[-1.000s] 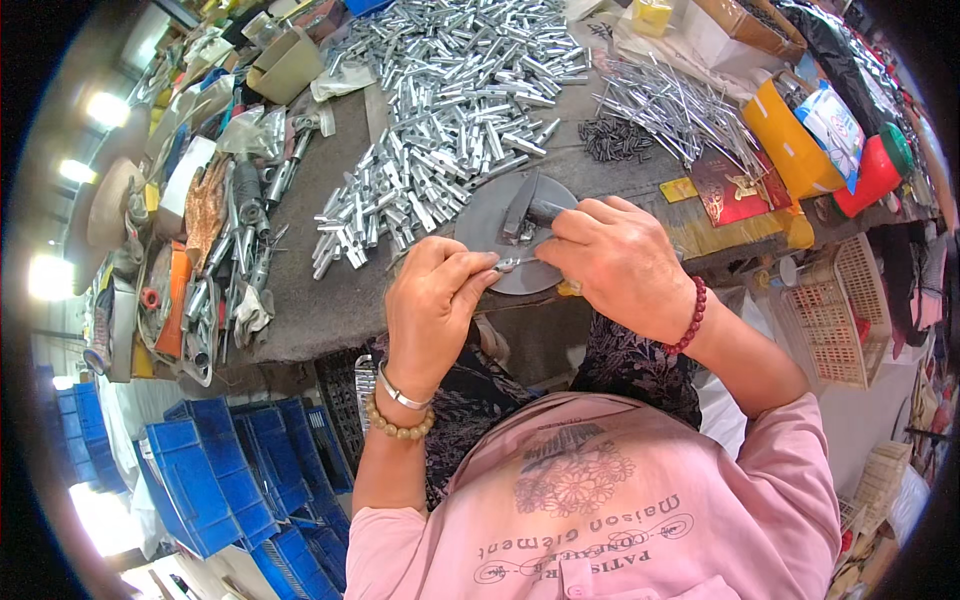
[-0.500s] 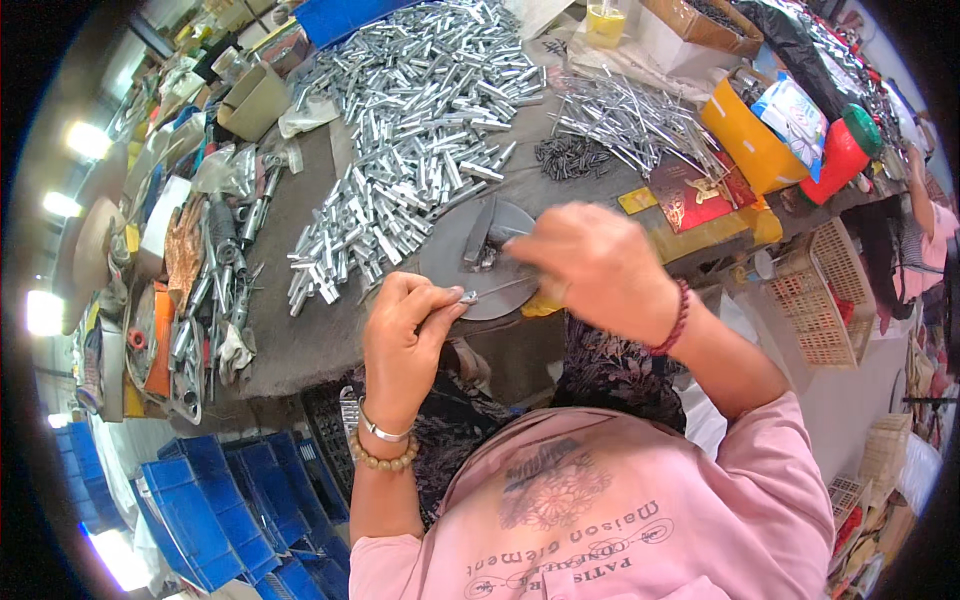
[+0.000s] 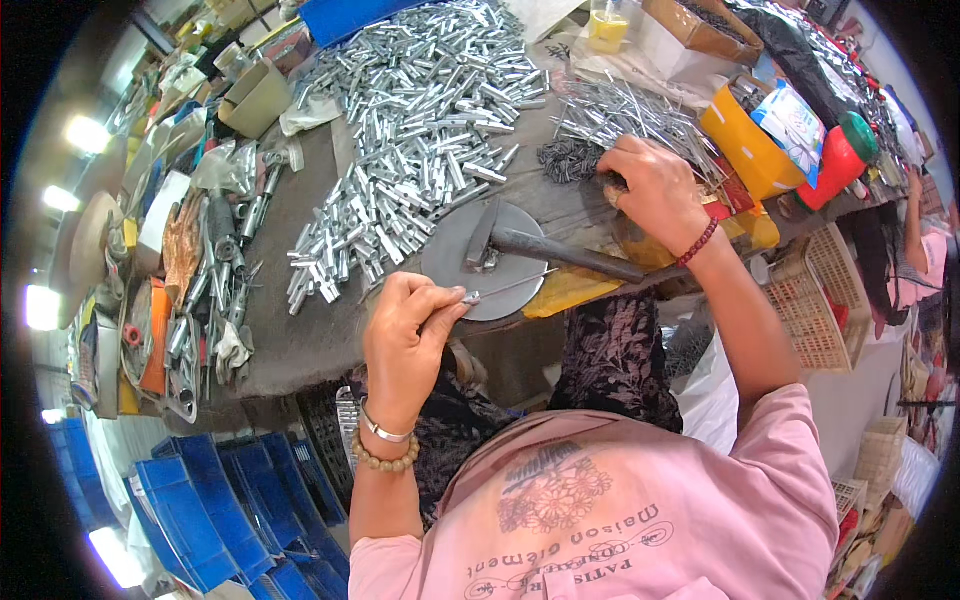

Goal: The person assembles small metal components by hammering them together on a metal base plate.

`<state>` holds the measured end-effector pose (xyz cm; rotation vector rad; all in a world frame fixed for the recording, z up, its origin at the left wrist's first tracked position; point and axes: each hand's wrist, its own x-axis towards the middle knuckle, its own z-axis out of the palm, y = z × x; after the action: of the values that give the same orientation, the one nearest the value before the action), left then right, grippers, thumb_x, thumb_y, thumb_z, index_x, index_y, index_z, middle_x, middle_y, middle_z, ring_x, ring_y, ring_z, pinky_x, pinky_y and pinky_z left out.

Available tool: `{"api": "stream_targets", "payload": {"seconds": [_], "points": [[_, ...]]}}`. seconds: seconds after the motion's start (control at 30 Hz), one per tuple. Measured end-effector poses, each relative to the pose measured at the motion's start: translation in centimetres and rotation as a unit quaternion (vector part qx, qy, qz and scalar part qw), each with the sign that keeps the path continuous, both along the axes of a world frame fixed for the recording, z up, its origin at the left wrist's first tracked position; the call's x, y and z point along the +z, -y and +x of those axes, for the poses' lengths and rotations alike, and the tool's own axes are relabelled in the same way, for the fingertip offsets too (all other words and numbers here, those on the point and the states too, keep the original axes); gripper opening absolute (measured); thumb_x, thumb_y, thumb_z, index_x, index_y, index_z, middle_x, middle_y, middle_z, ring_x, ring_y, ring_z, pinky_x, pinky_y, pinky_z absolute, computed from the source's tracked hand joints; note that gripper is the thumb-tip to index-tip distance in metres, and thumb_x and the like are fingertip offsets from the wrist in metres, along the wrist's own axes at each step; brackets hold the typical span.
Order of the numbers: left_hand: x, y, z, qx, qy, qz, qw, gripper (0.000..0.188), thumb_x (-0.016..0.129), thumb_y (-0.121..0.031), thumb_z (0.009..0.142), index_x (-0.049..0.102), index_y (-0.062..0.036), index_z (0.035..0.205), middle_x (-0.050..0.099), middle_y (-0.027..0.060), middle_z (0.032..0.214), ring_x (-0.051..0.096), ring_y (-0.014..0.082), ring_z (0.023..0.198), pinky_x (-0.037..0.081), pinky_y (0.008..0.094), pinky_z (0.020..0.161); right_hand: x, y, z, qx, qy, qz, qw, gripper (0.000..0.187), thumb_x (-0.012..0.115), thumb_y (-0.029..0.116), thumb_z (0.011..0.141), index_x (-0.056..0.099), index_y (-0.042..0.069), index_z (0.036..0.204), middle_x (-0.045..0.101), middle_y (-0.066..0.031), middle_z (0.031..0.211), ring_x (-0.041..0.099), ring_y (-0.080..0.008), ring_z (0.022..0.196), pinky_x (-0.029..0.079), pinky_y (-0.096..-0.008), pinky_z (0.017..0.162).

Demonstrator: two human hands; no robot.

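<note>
Best to keep the left hand [image 3: 405,335] pinched tight on the thin metal rod [image 3: 505,290], tip held level over the near edge of the round grey plate [image 3: 462,275]. Good to pick just one small piece with the right hand [image 3: 655,190], fingers curled down into the dark little bits [image 3: 568,160] past the far right side of the plate; cannot tell if anything is gripped yet. Better to leave the hammer [image 3: 545,248] lying across the plate, out of the way. Thin, silver, shiny and straight, that rod, poking out to the right of the pinching fingers. Heaped beyond the plate on the desk [image 3: 300,330], a big pile of short shiny tubes [image 3: 420,130].
</note>
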<state>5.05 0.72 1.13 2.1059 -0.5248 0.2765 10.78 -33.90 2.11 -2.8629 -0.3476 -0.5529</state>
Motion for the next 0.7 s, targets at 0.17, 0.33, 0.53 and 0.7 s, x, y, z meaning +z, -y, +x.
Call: {"api": "stream_targets", "payload": {"seconds": [0.17,0.33,0.53,0.7], "points": [[0.5,-0.2,-0.2,-0.006,-0.011,0.016,1.0,0.015,0.082,0.002,0.087,0.079,-0.0012,0.102,0.063,0.0071,0.094,0.063,0.0186,0.085,0.05,0.0307,0.073,1.2,-2.2,-0.4,0.024,0.018,0.01,0.999,0.02,0.08,0.016,0.084,0.075,0.01,0.103,0.07,-0.0081,0.103,0.071,-0.0309,0.105,0.058,-0.0441,0.09],[0.0,-0.4,0.2,-0.009,0.005,0.032,0.999,0.014,0.08,-0.002,0.089,0.08,-0.0024,0.103,0.063,0.0081,0.094,0.063,0.0213,0.085,0.05,0.0318,0.074,2.8,-8.6,-3.8,0.23,-0.03,0.152,0.961,0.021,0.074,0.009,0.083,0.071,0.008,0.104,0.067,-0.0109,0.102,0.069,-0.0342,0.1,0.057,-0.0447,0.086],[-0.1,-0.4,0.1,-0.003,0.012,0.035,0.999,0.013,0.081,-0.005,0.089,0.079,-0.0034,0.101,0.063,0.0068,0.094,0.063,0.0209,0.083,0.051,0.0323,0.073,2.1,-11.5,-4.0,0.289,-0.065,0.142,0.945,0.021,0.071,0.007,0.082,0.068,0.008,0.103,0.063,-0.0115,0.101,0.066,-0.0357,0.1,0.056,-0.0476,0.084],[0.1,-0.5,0.0,0.0,0.02,0.047,0.999,0.011,0.081,-0.005,0.089,0.078,-0.0039,0.1,0.064,0.0069,0.094,0.064,0.0225,0.083,0.051,0.0331,0.073,2.4,-12.0,-3.8,0.302,-0.083,0.131,0.941,0.02,0.068,0.006,0.082,0.067,0.007,0.101,0.062,-0.0114,0.101,0.065,-0.0365,0.1,0.055,-0.0486,0.083]]}}
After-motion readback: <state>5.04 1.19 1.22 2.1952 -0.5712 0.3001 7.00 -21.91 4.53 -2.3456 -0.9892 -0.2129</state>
